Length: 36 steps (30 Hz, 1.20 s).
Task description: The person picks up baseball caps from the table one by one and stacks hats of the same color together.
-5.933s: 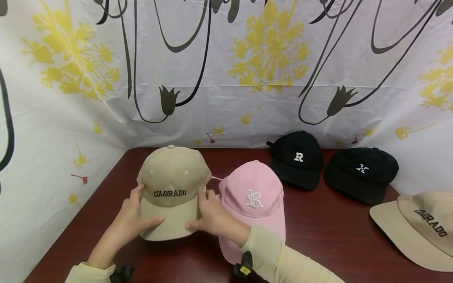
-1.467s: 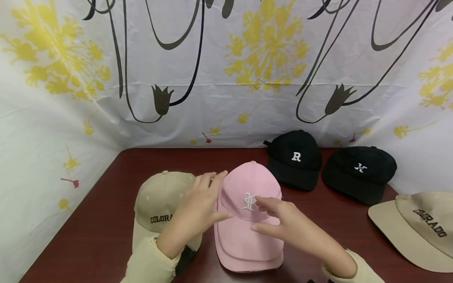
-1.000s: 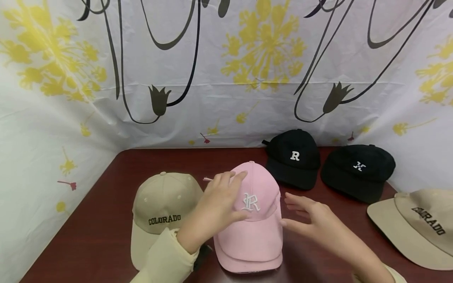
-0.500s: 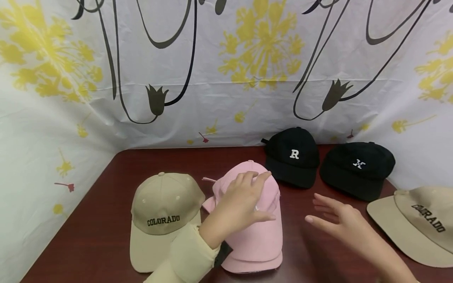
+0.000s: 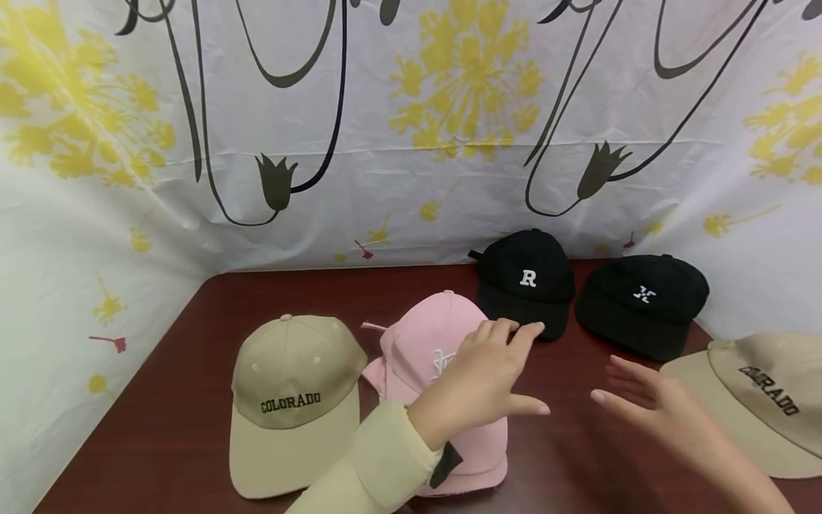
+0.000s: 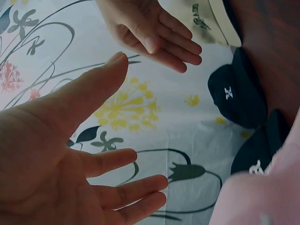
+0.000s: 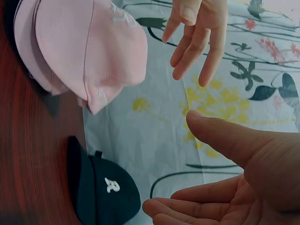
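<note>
My left hand (image 5: 475, 378) is over the right side of the pink cap (image 5: 414, 350) in the head view, fingers and thumb spread, holding nothing. Two pink brims, one above the other, show in the right wrist view, so at least two pink caps (image 7: 70, 42) are stacked. My right hand (image 5: 668, 410), also empty with loosely extended fingers, hovers right of them and overlaps the brim of the right beige cap (image 5: 770, 400). To the left sits a beige COLORADO cap (image 5: 289, 378), upright with its brim toward me. My left forearm partly covers the pink brims.
At the back stand a black cap with a white R (image 5: 526, 278) and another black cap (image 5: 642, 303) beside it. The dark red table (image 5: 160, 400) ends at a white patterned cloth (image 5: 359, 121) behind and at the sides.
Earlier both hands held the left beige cap; it now sits closer to the front, released. Both hands have moved right, the left passing across the pink caps. The view has shifted slightly.
</note>
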Each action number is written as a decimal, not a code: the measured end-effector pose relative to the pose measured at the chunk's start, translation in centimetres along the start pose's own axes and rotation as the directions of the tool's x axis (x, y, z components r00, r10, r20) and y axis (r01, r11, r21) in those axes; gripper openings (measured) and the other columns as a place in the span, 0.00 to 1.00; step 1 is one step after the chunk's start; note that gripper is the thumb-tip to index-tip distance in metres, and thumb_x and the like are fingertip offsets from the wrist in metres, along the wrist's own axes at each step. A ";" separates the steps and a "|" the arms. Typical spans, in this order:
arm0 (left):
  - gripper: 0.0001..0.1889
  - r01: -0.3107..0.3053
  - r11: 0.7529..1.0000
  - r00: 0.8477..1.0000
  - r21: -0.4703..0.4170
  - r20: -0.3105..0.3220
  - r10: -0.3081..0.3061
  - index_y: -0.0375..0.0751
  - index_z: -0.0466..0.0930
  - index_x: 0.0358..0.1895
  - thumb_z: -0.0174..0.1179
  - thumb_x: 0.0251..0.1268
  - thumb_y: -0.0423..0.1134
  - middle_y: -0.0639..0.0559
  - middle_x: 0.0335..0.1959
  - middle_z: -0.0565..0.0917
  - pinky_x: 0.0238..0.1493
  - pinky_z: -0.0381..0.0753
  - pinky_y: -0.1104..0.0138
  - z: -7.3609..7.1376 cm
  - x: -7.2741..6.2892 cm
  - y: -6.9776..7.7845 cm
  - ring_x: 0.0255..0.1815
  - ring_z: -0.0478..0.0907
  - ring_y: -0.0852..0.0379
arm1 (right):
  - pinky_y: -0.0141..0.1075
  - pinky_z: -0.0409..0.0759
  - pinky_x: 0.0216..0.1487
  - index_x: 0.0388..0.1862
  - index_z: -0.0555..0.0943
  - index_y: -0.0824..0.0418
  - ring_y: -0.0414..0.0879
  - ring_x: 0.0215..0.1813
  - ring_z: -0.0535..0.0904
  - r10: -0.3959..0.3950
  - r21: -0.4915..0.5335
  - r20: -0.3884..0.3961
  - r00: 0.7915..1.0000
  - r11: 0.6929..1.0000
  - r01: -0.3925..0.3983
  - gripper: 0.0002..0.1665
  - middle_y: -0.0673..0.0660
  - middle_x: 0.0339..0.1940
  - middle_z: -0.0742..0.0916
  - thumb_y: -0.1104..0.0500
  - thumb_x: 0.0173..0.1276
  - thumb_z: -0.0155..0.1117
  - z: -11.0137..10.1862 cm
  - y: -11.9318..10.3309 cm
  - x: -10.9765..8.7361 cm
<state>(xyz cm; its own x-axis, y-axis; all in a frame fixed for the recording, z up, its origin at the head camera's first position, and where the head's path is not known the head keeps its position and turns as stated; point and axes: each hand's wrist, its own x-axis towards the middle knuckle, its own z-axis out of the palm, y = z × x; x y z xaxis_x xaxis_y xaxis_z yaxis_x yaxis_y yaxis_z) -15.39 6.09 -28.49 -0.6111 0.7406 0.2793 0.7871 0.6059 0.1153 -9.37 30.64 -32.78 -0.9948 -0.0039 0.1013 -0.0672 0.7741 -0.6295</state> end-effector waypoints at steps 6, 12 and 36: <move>0.45 -0.023 1.000 1.000 0.019 0.016 0.023 0.49 0.58 0.68 0.62 0.46 0.66 0.55 0.52 0.69 0.52 0.66 0.68 0.6 1.2 1.3 0.53 0.65 0.59 | 0.21 0.72 0.35 0.62 0.60 0.79 0.23 0.43 0.72 0.011 -0.010 -0.028 1.000 1.000 -0.011 0.38 0.74 0.54 0.76 0.55 0.64 0.62 -0.8 1.2 -0.9; 0.46 -0.032 0.999 0.998 0.009 0.058 0.031 0.52 0.57 0.68 0.60 0.46 0.67 0.57 0.53 0.69 0.51 0.66 0.70 1.5 2.6 2.6 0.52 0.64 0.61 | 0.18 0.71 0.34 0.61 0.63 0.79 0.22 0.42 0.72 0.017 -0.030 -0.081 0.997 0.999 -0.020 0.36 0.74 0.52 0.77 0.55 0.64 0.62 -1.7 2.6 -1.8; 0.46 -0.016 1.000 0.965 -0.014 0.263 0.019 0.62 0.56 0.67 0.63 0.40 0.69 0.62 0.53 0.66 0.41 0.65 0.70 5.4 10.5 9.1 0.48 0.62 0.63 | 0.16 0.65 0.27 0.59 0.62 0.83 0.15 0.35 0.65 0.218 -0.058 -0.210 0.953 0.970 -0.235 0.40 0.81 0.52 0.73 0.51 0.65 0.60 -4.9 8.4 -6.1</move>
<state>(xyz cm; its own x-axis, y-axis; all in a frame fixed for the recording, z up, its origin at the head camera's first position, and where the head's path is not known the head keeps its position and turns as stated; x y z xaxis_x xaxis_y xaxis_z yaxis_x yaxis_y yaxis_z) -15.12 20.97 -29.62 -0.5965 0.8024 0.0205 0.7978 0.5899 0.1244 -3.52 40.26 -34.92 -0.9468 0.2982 0.1212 0.1729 0.7887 -0.5900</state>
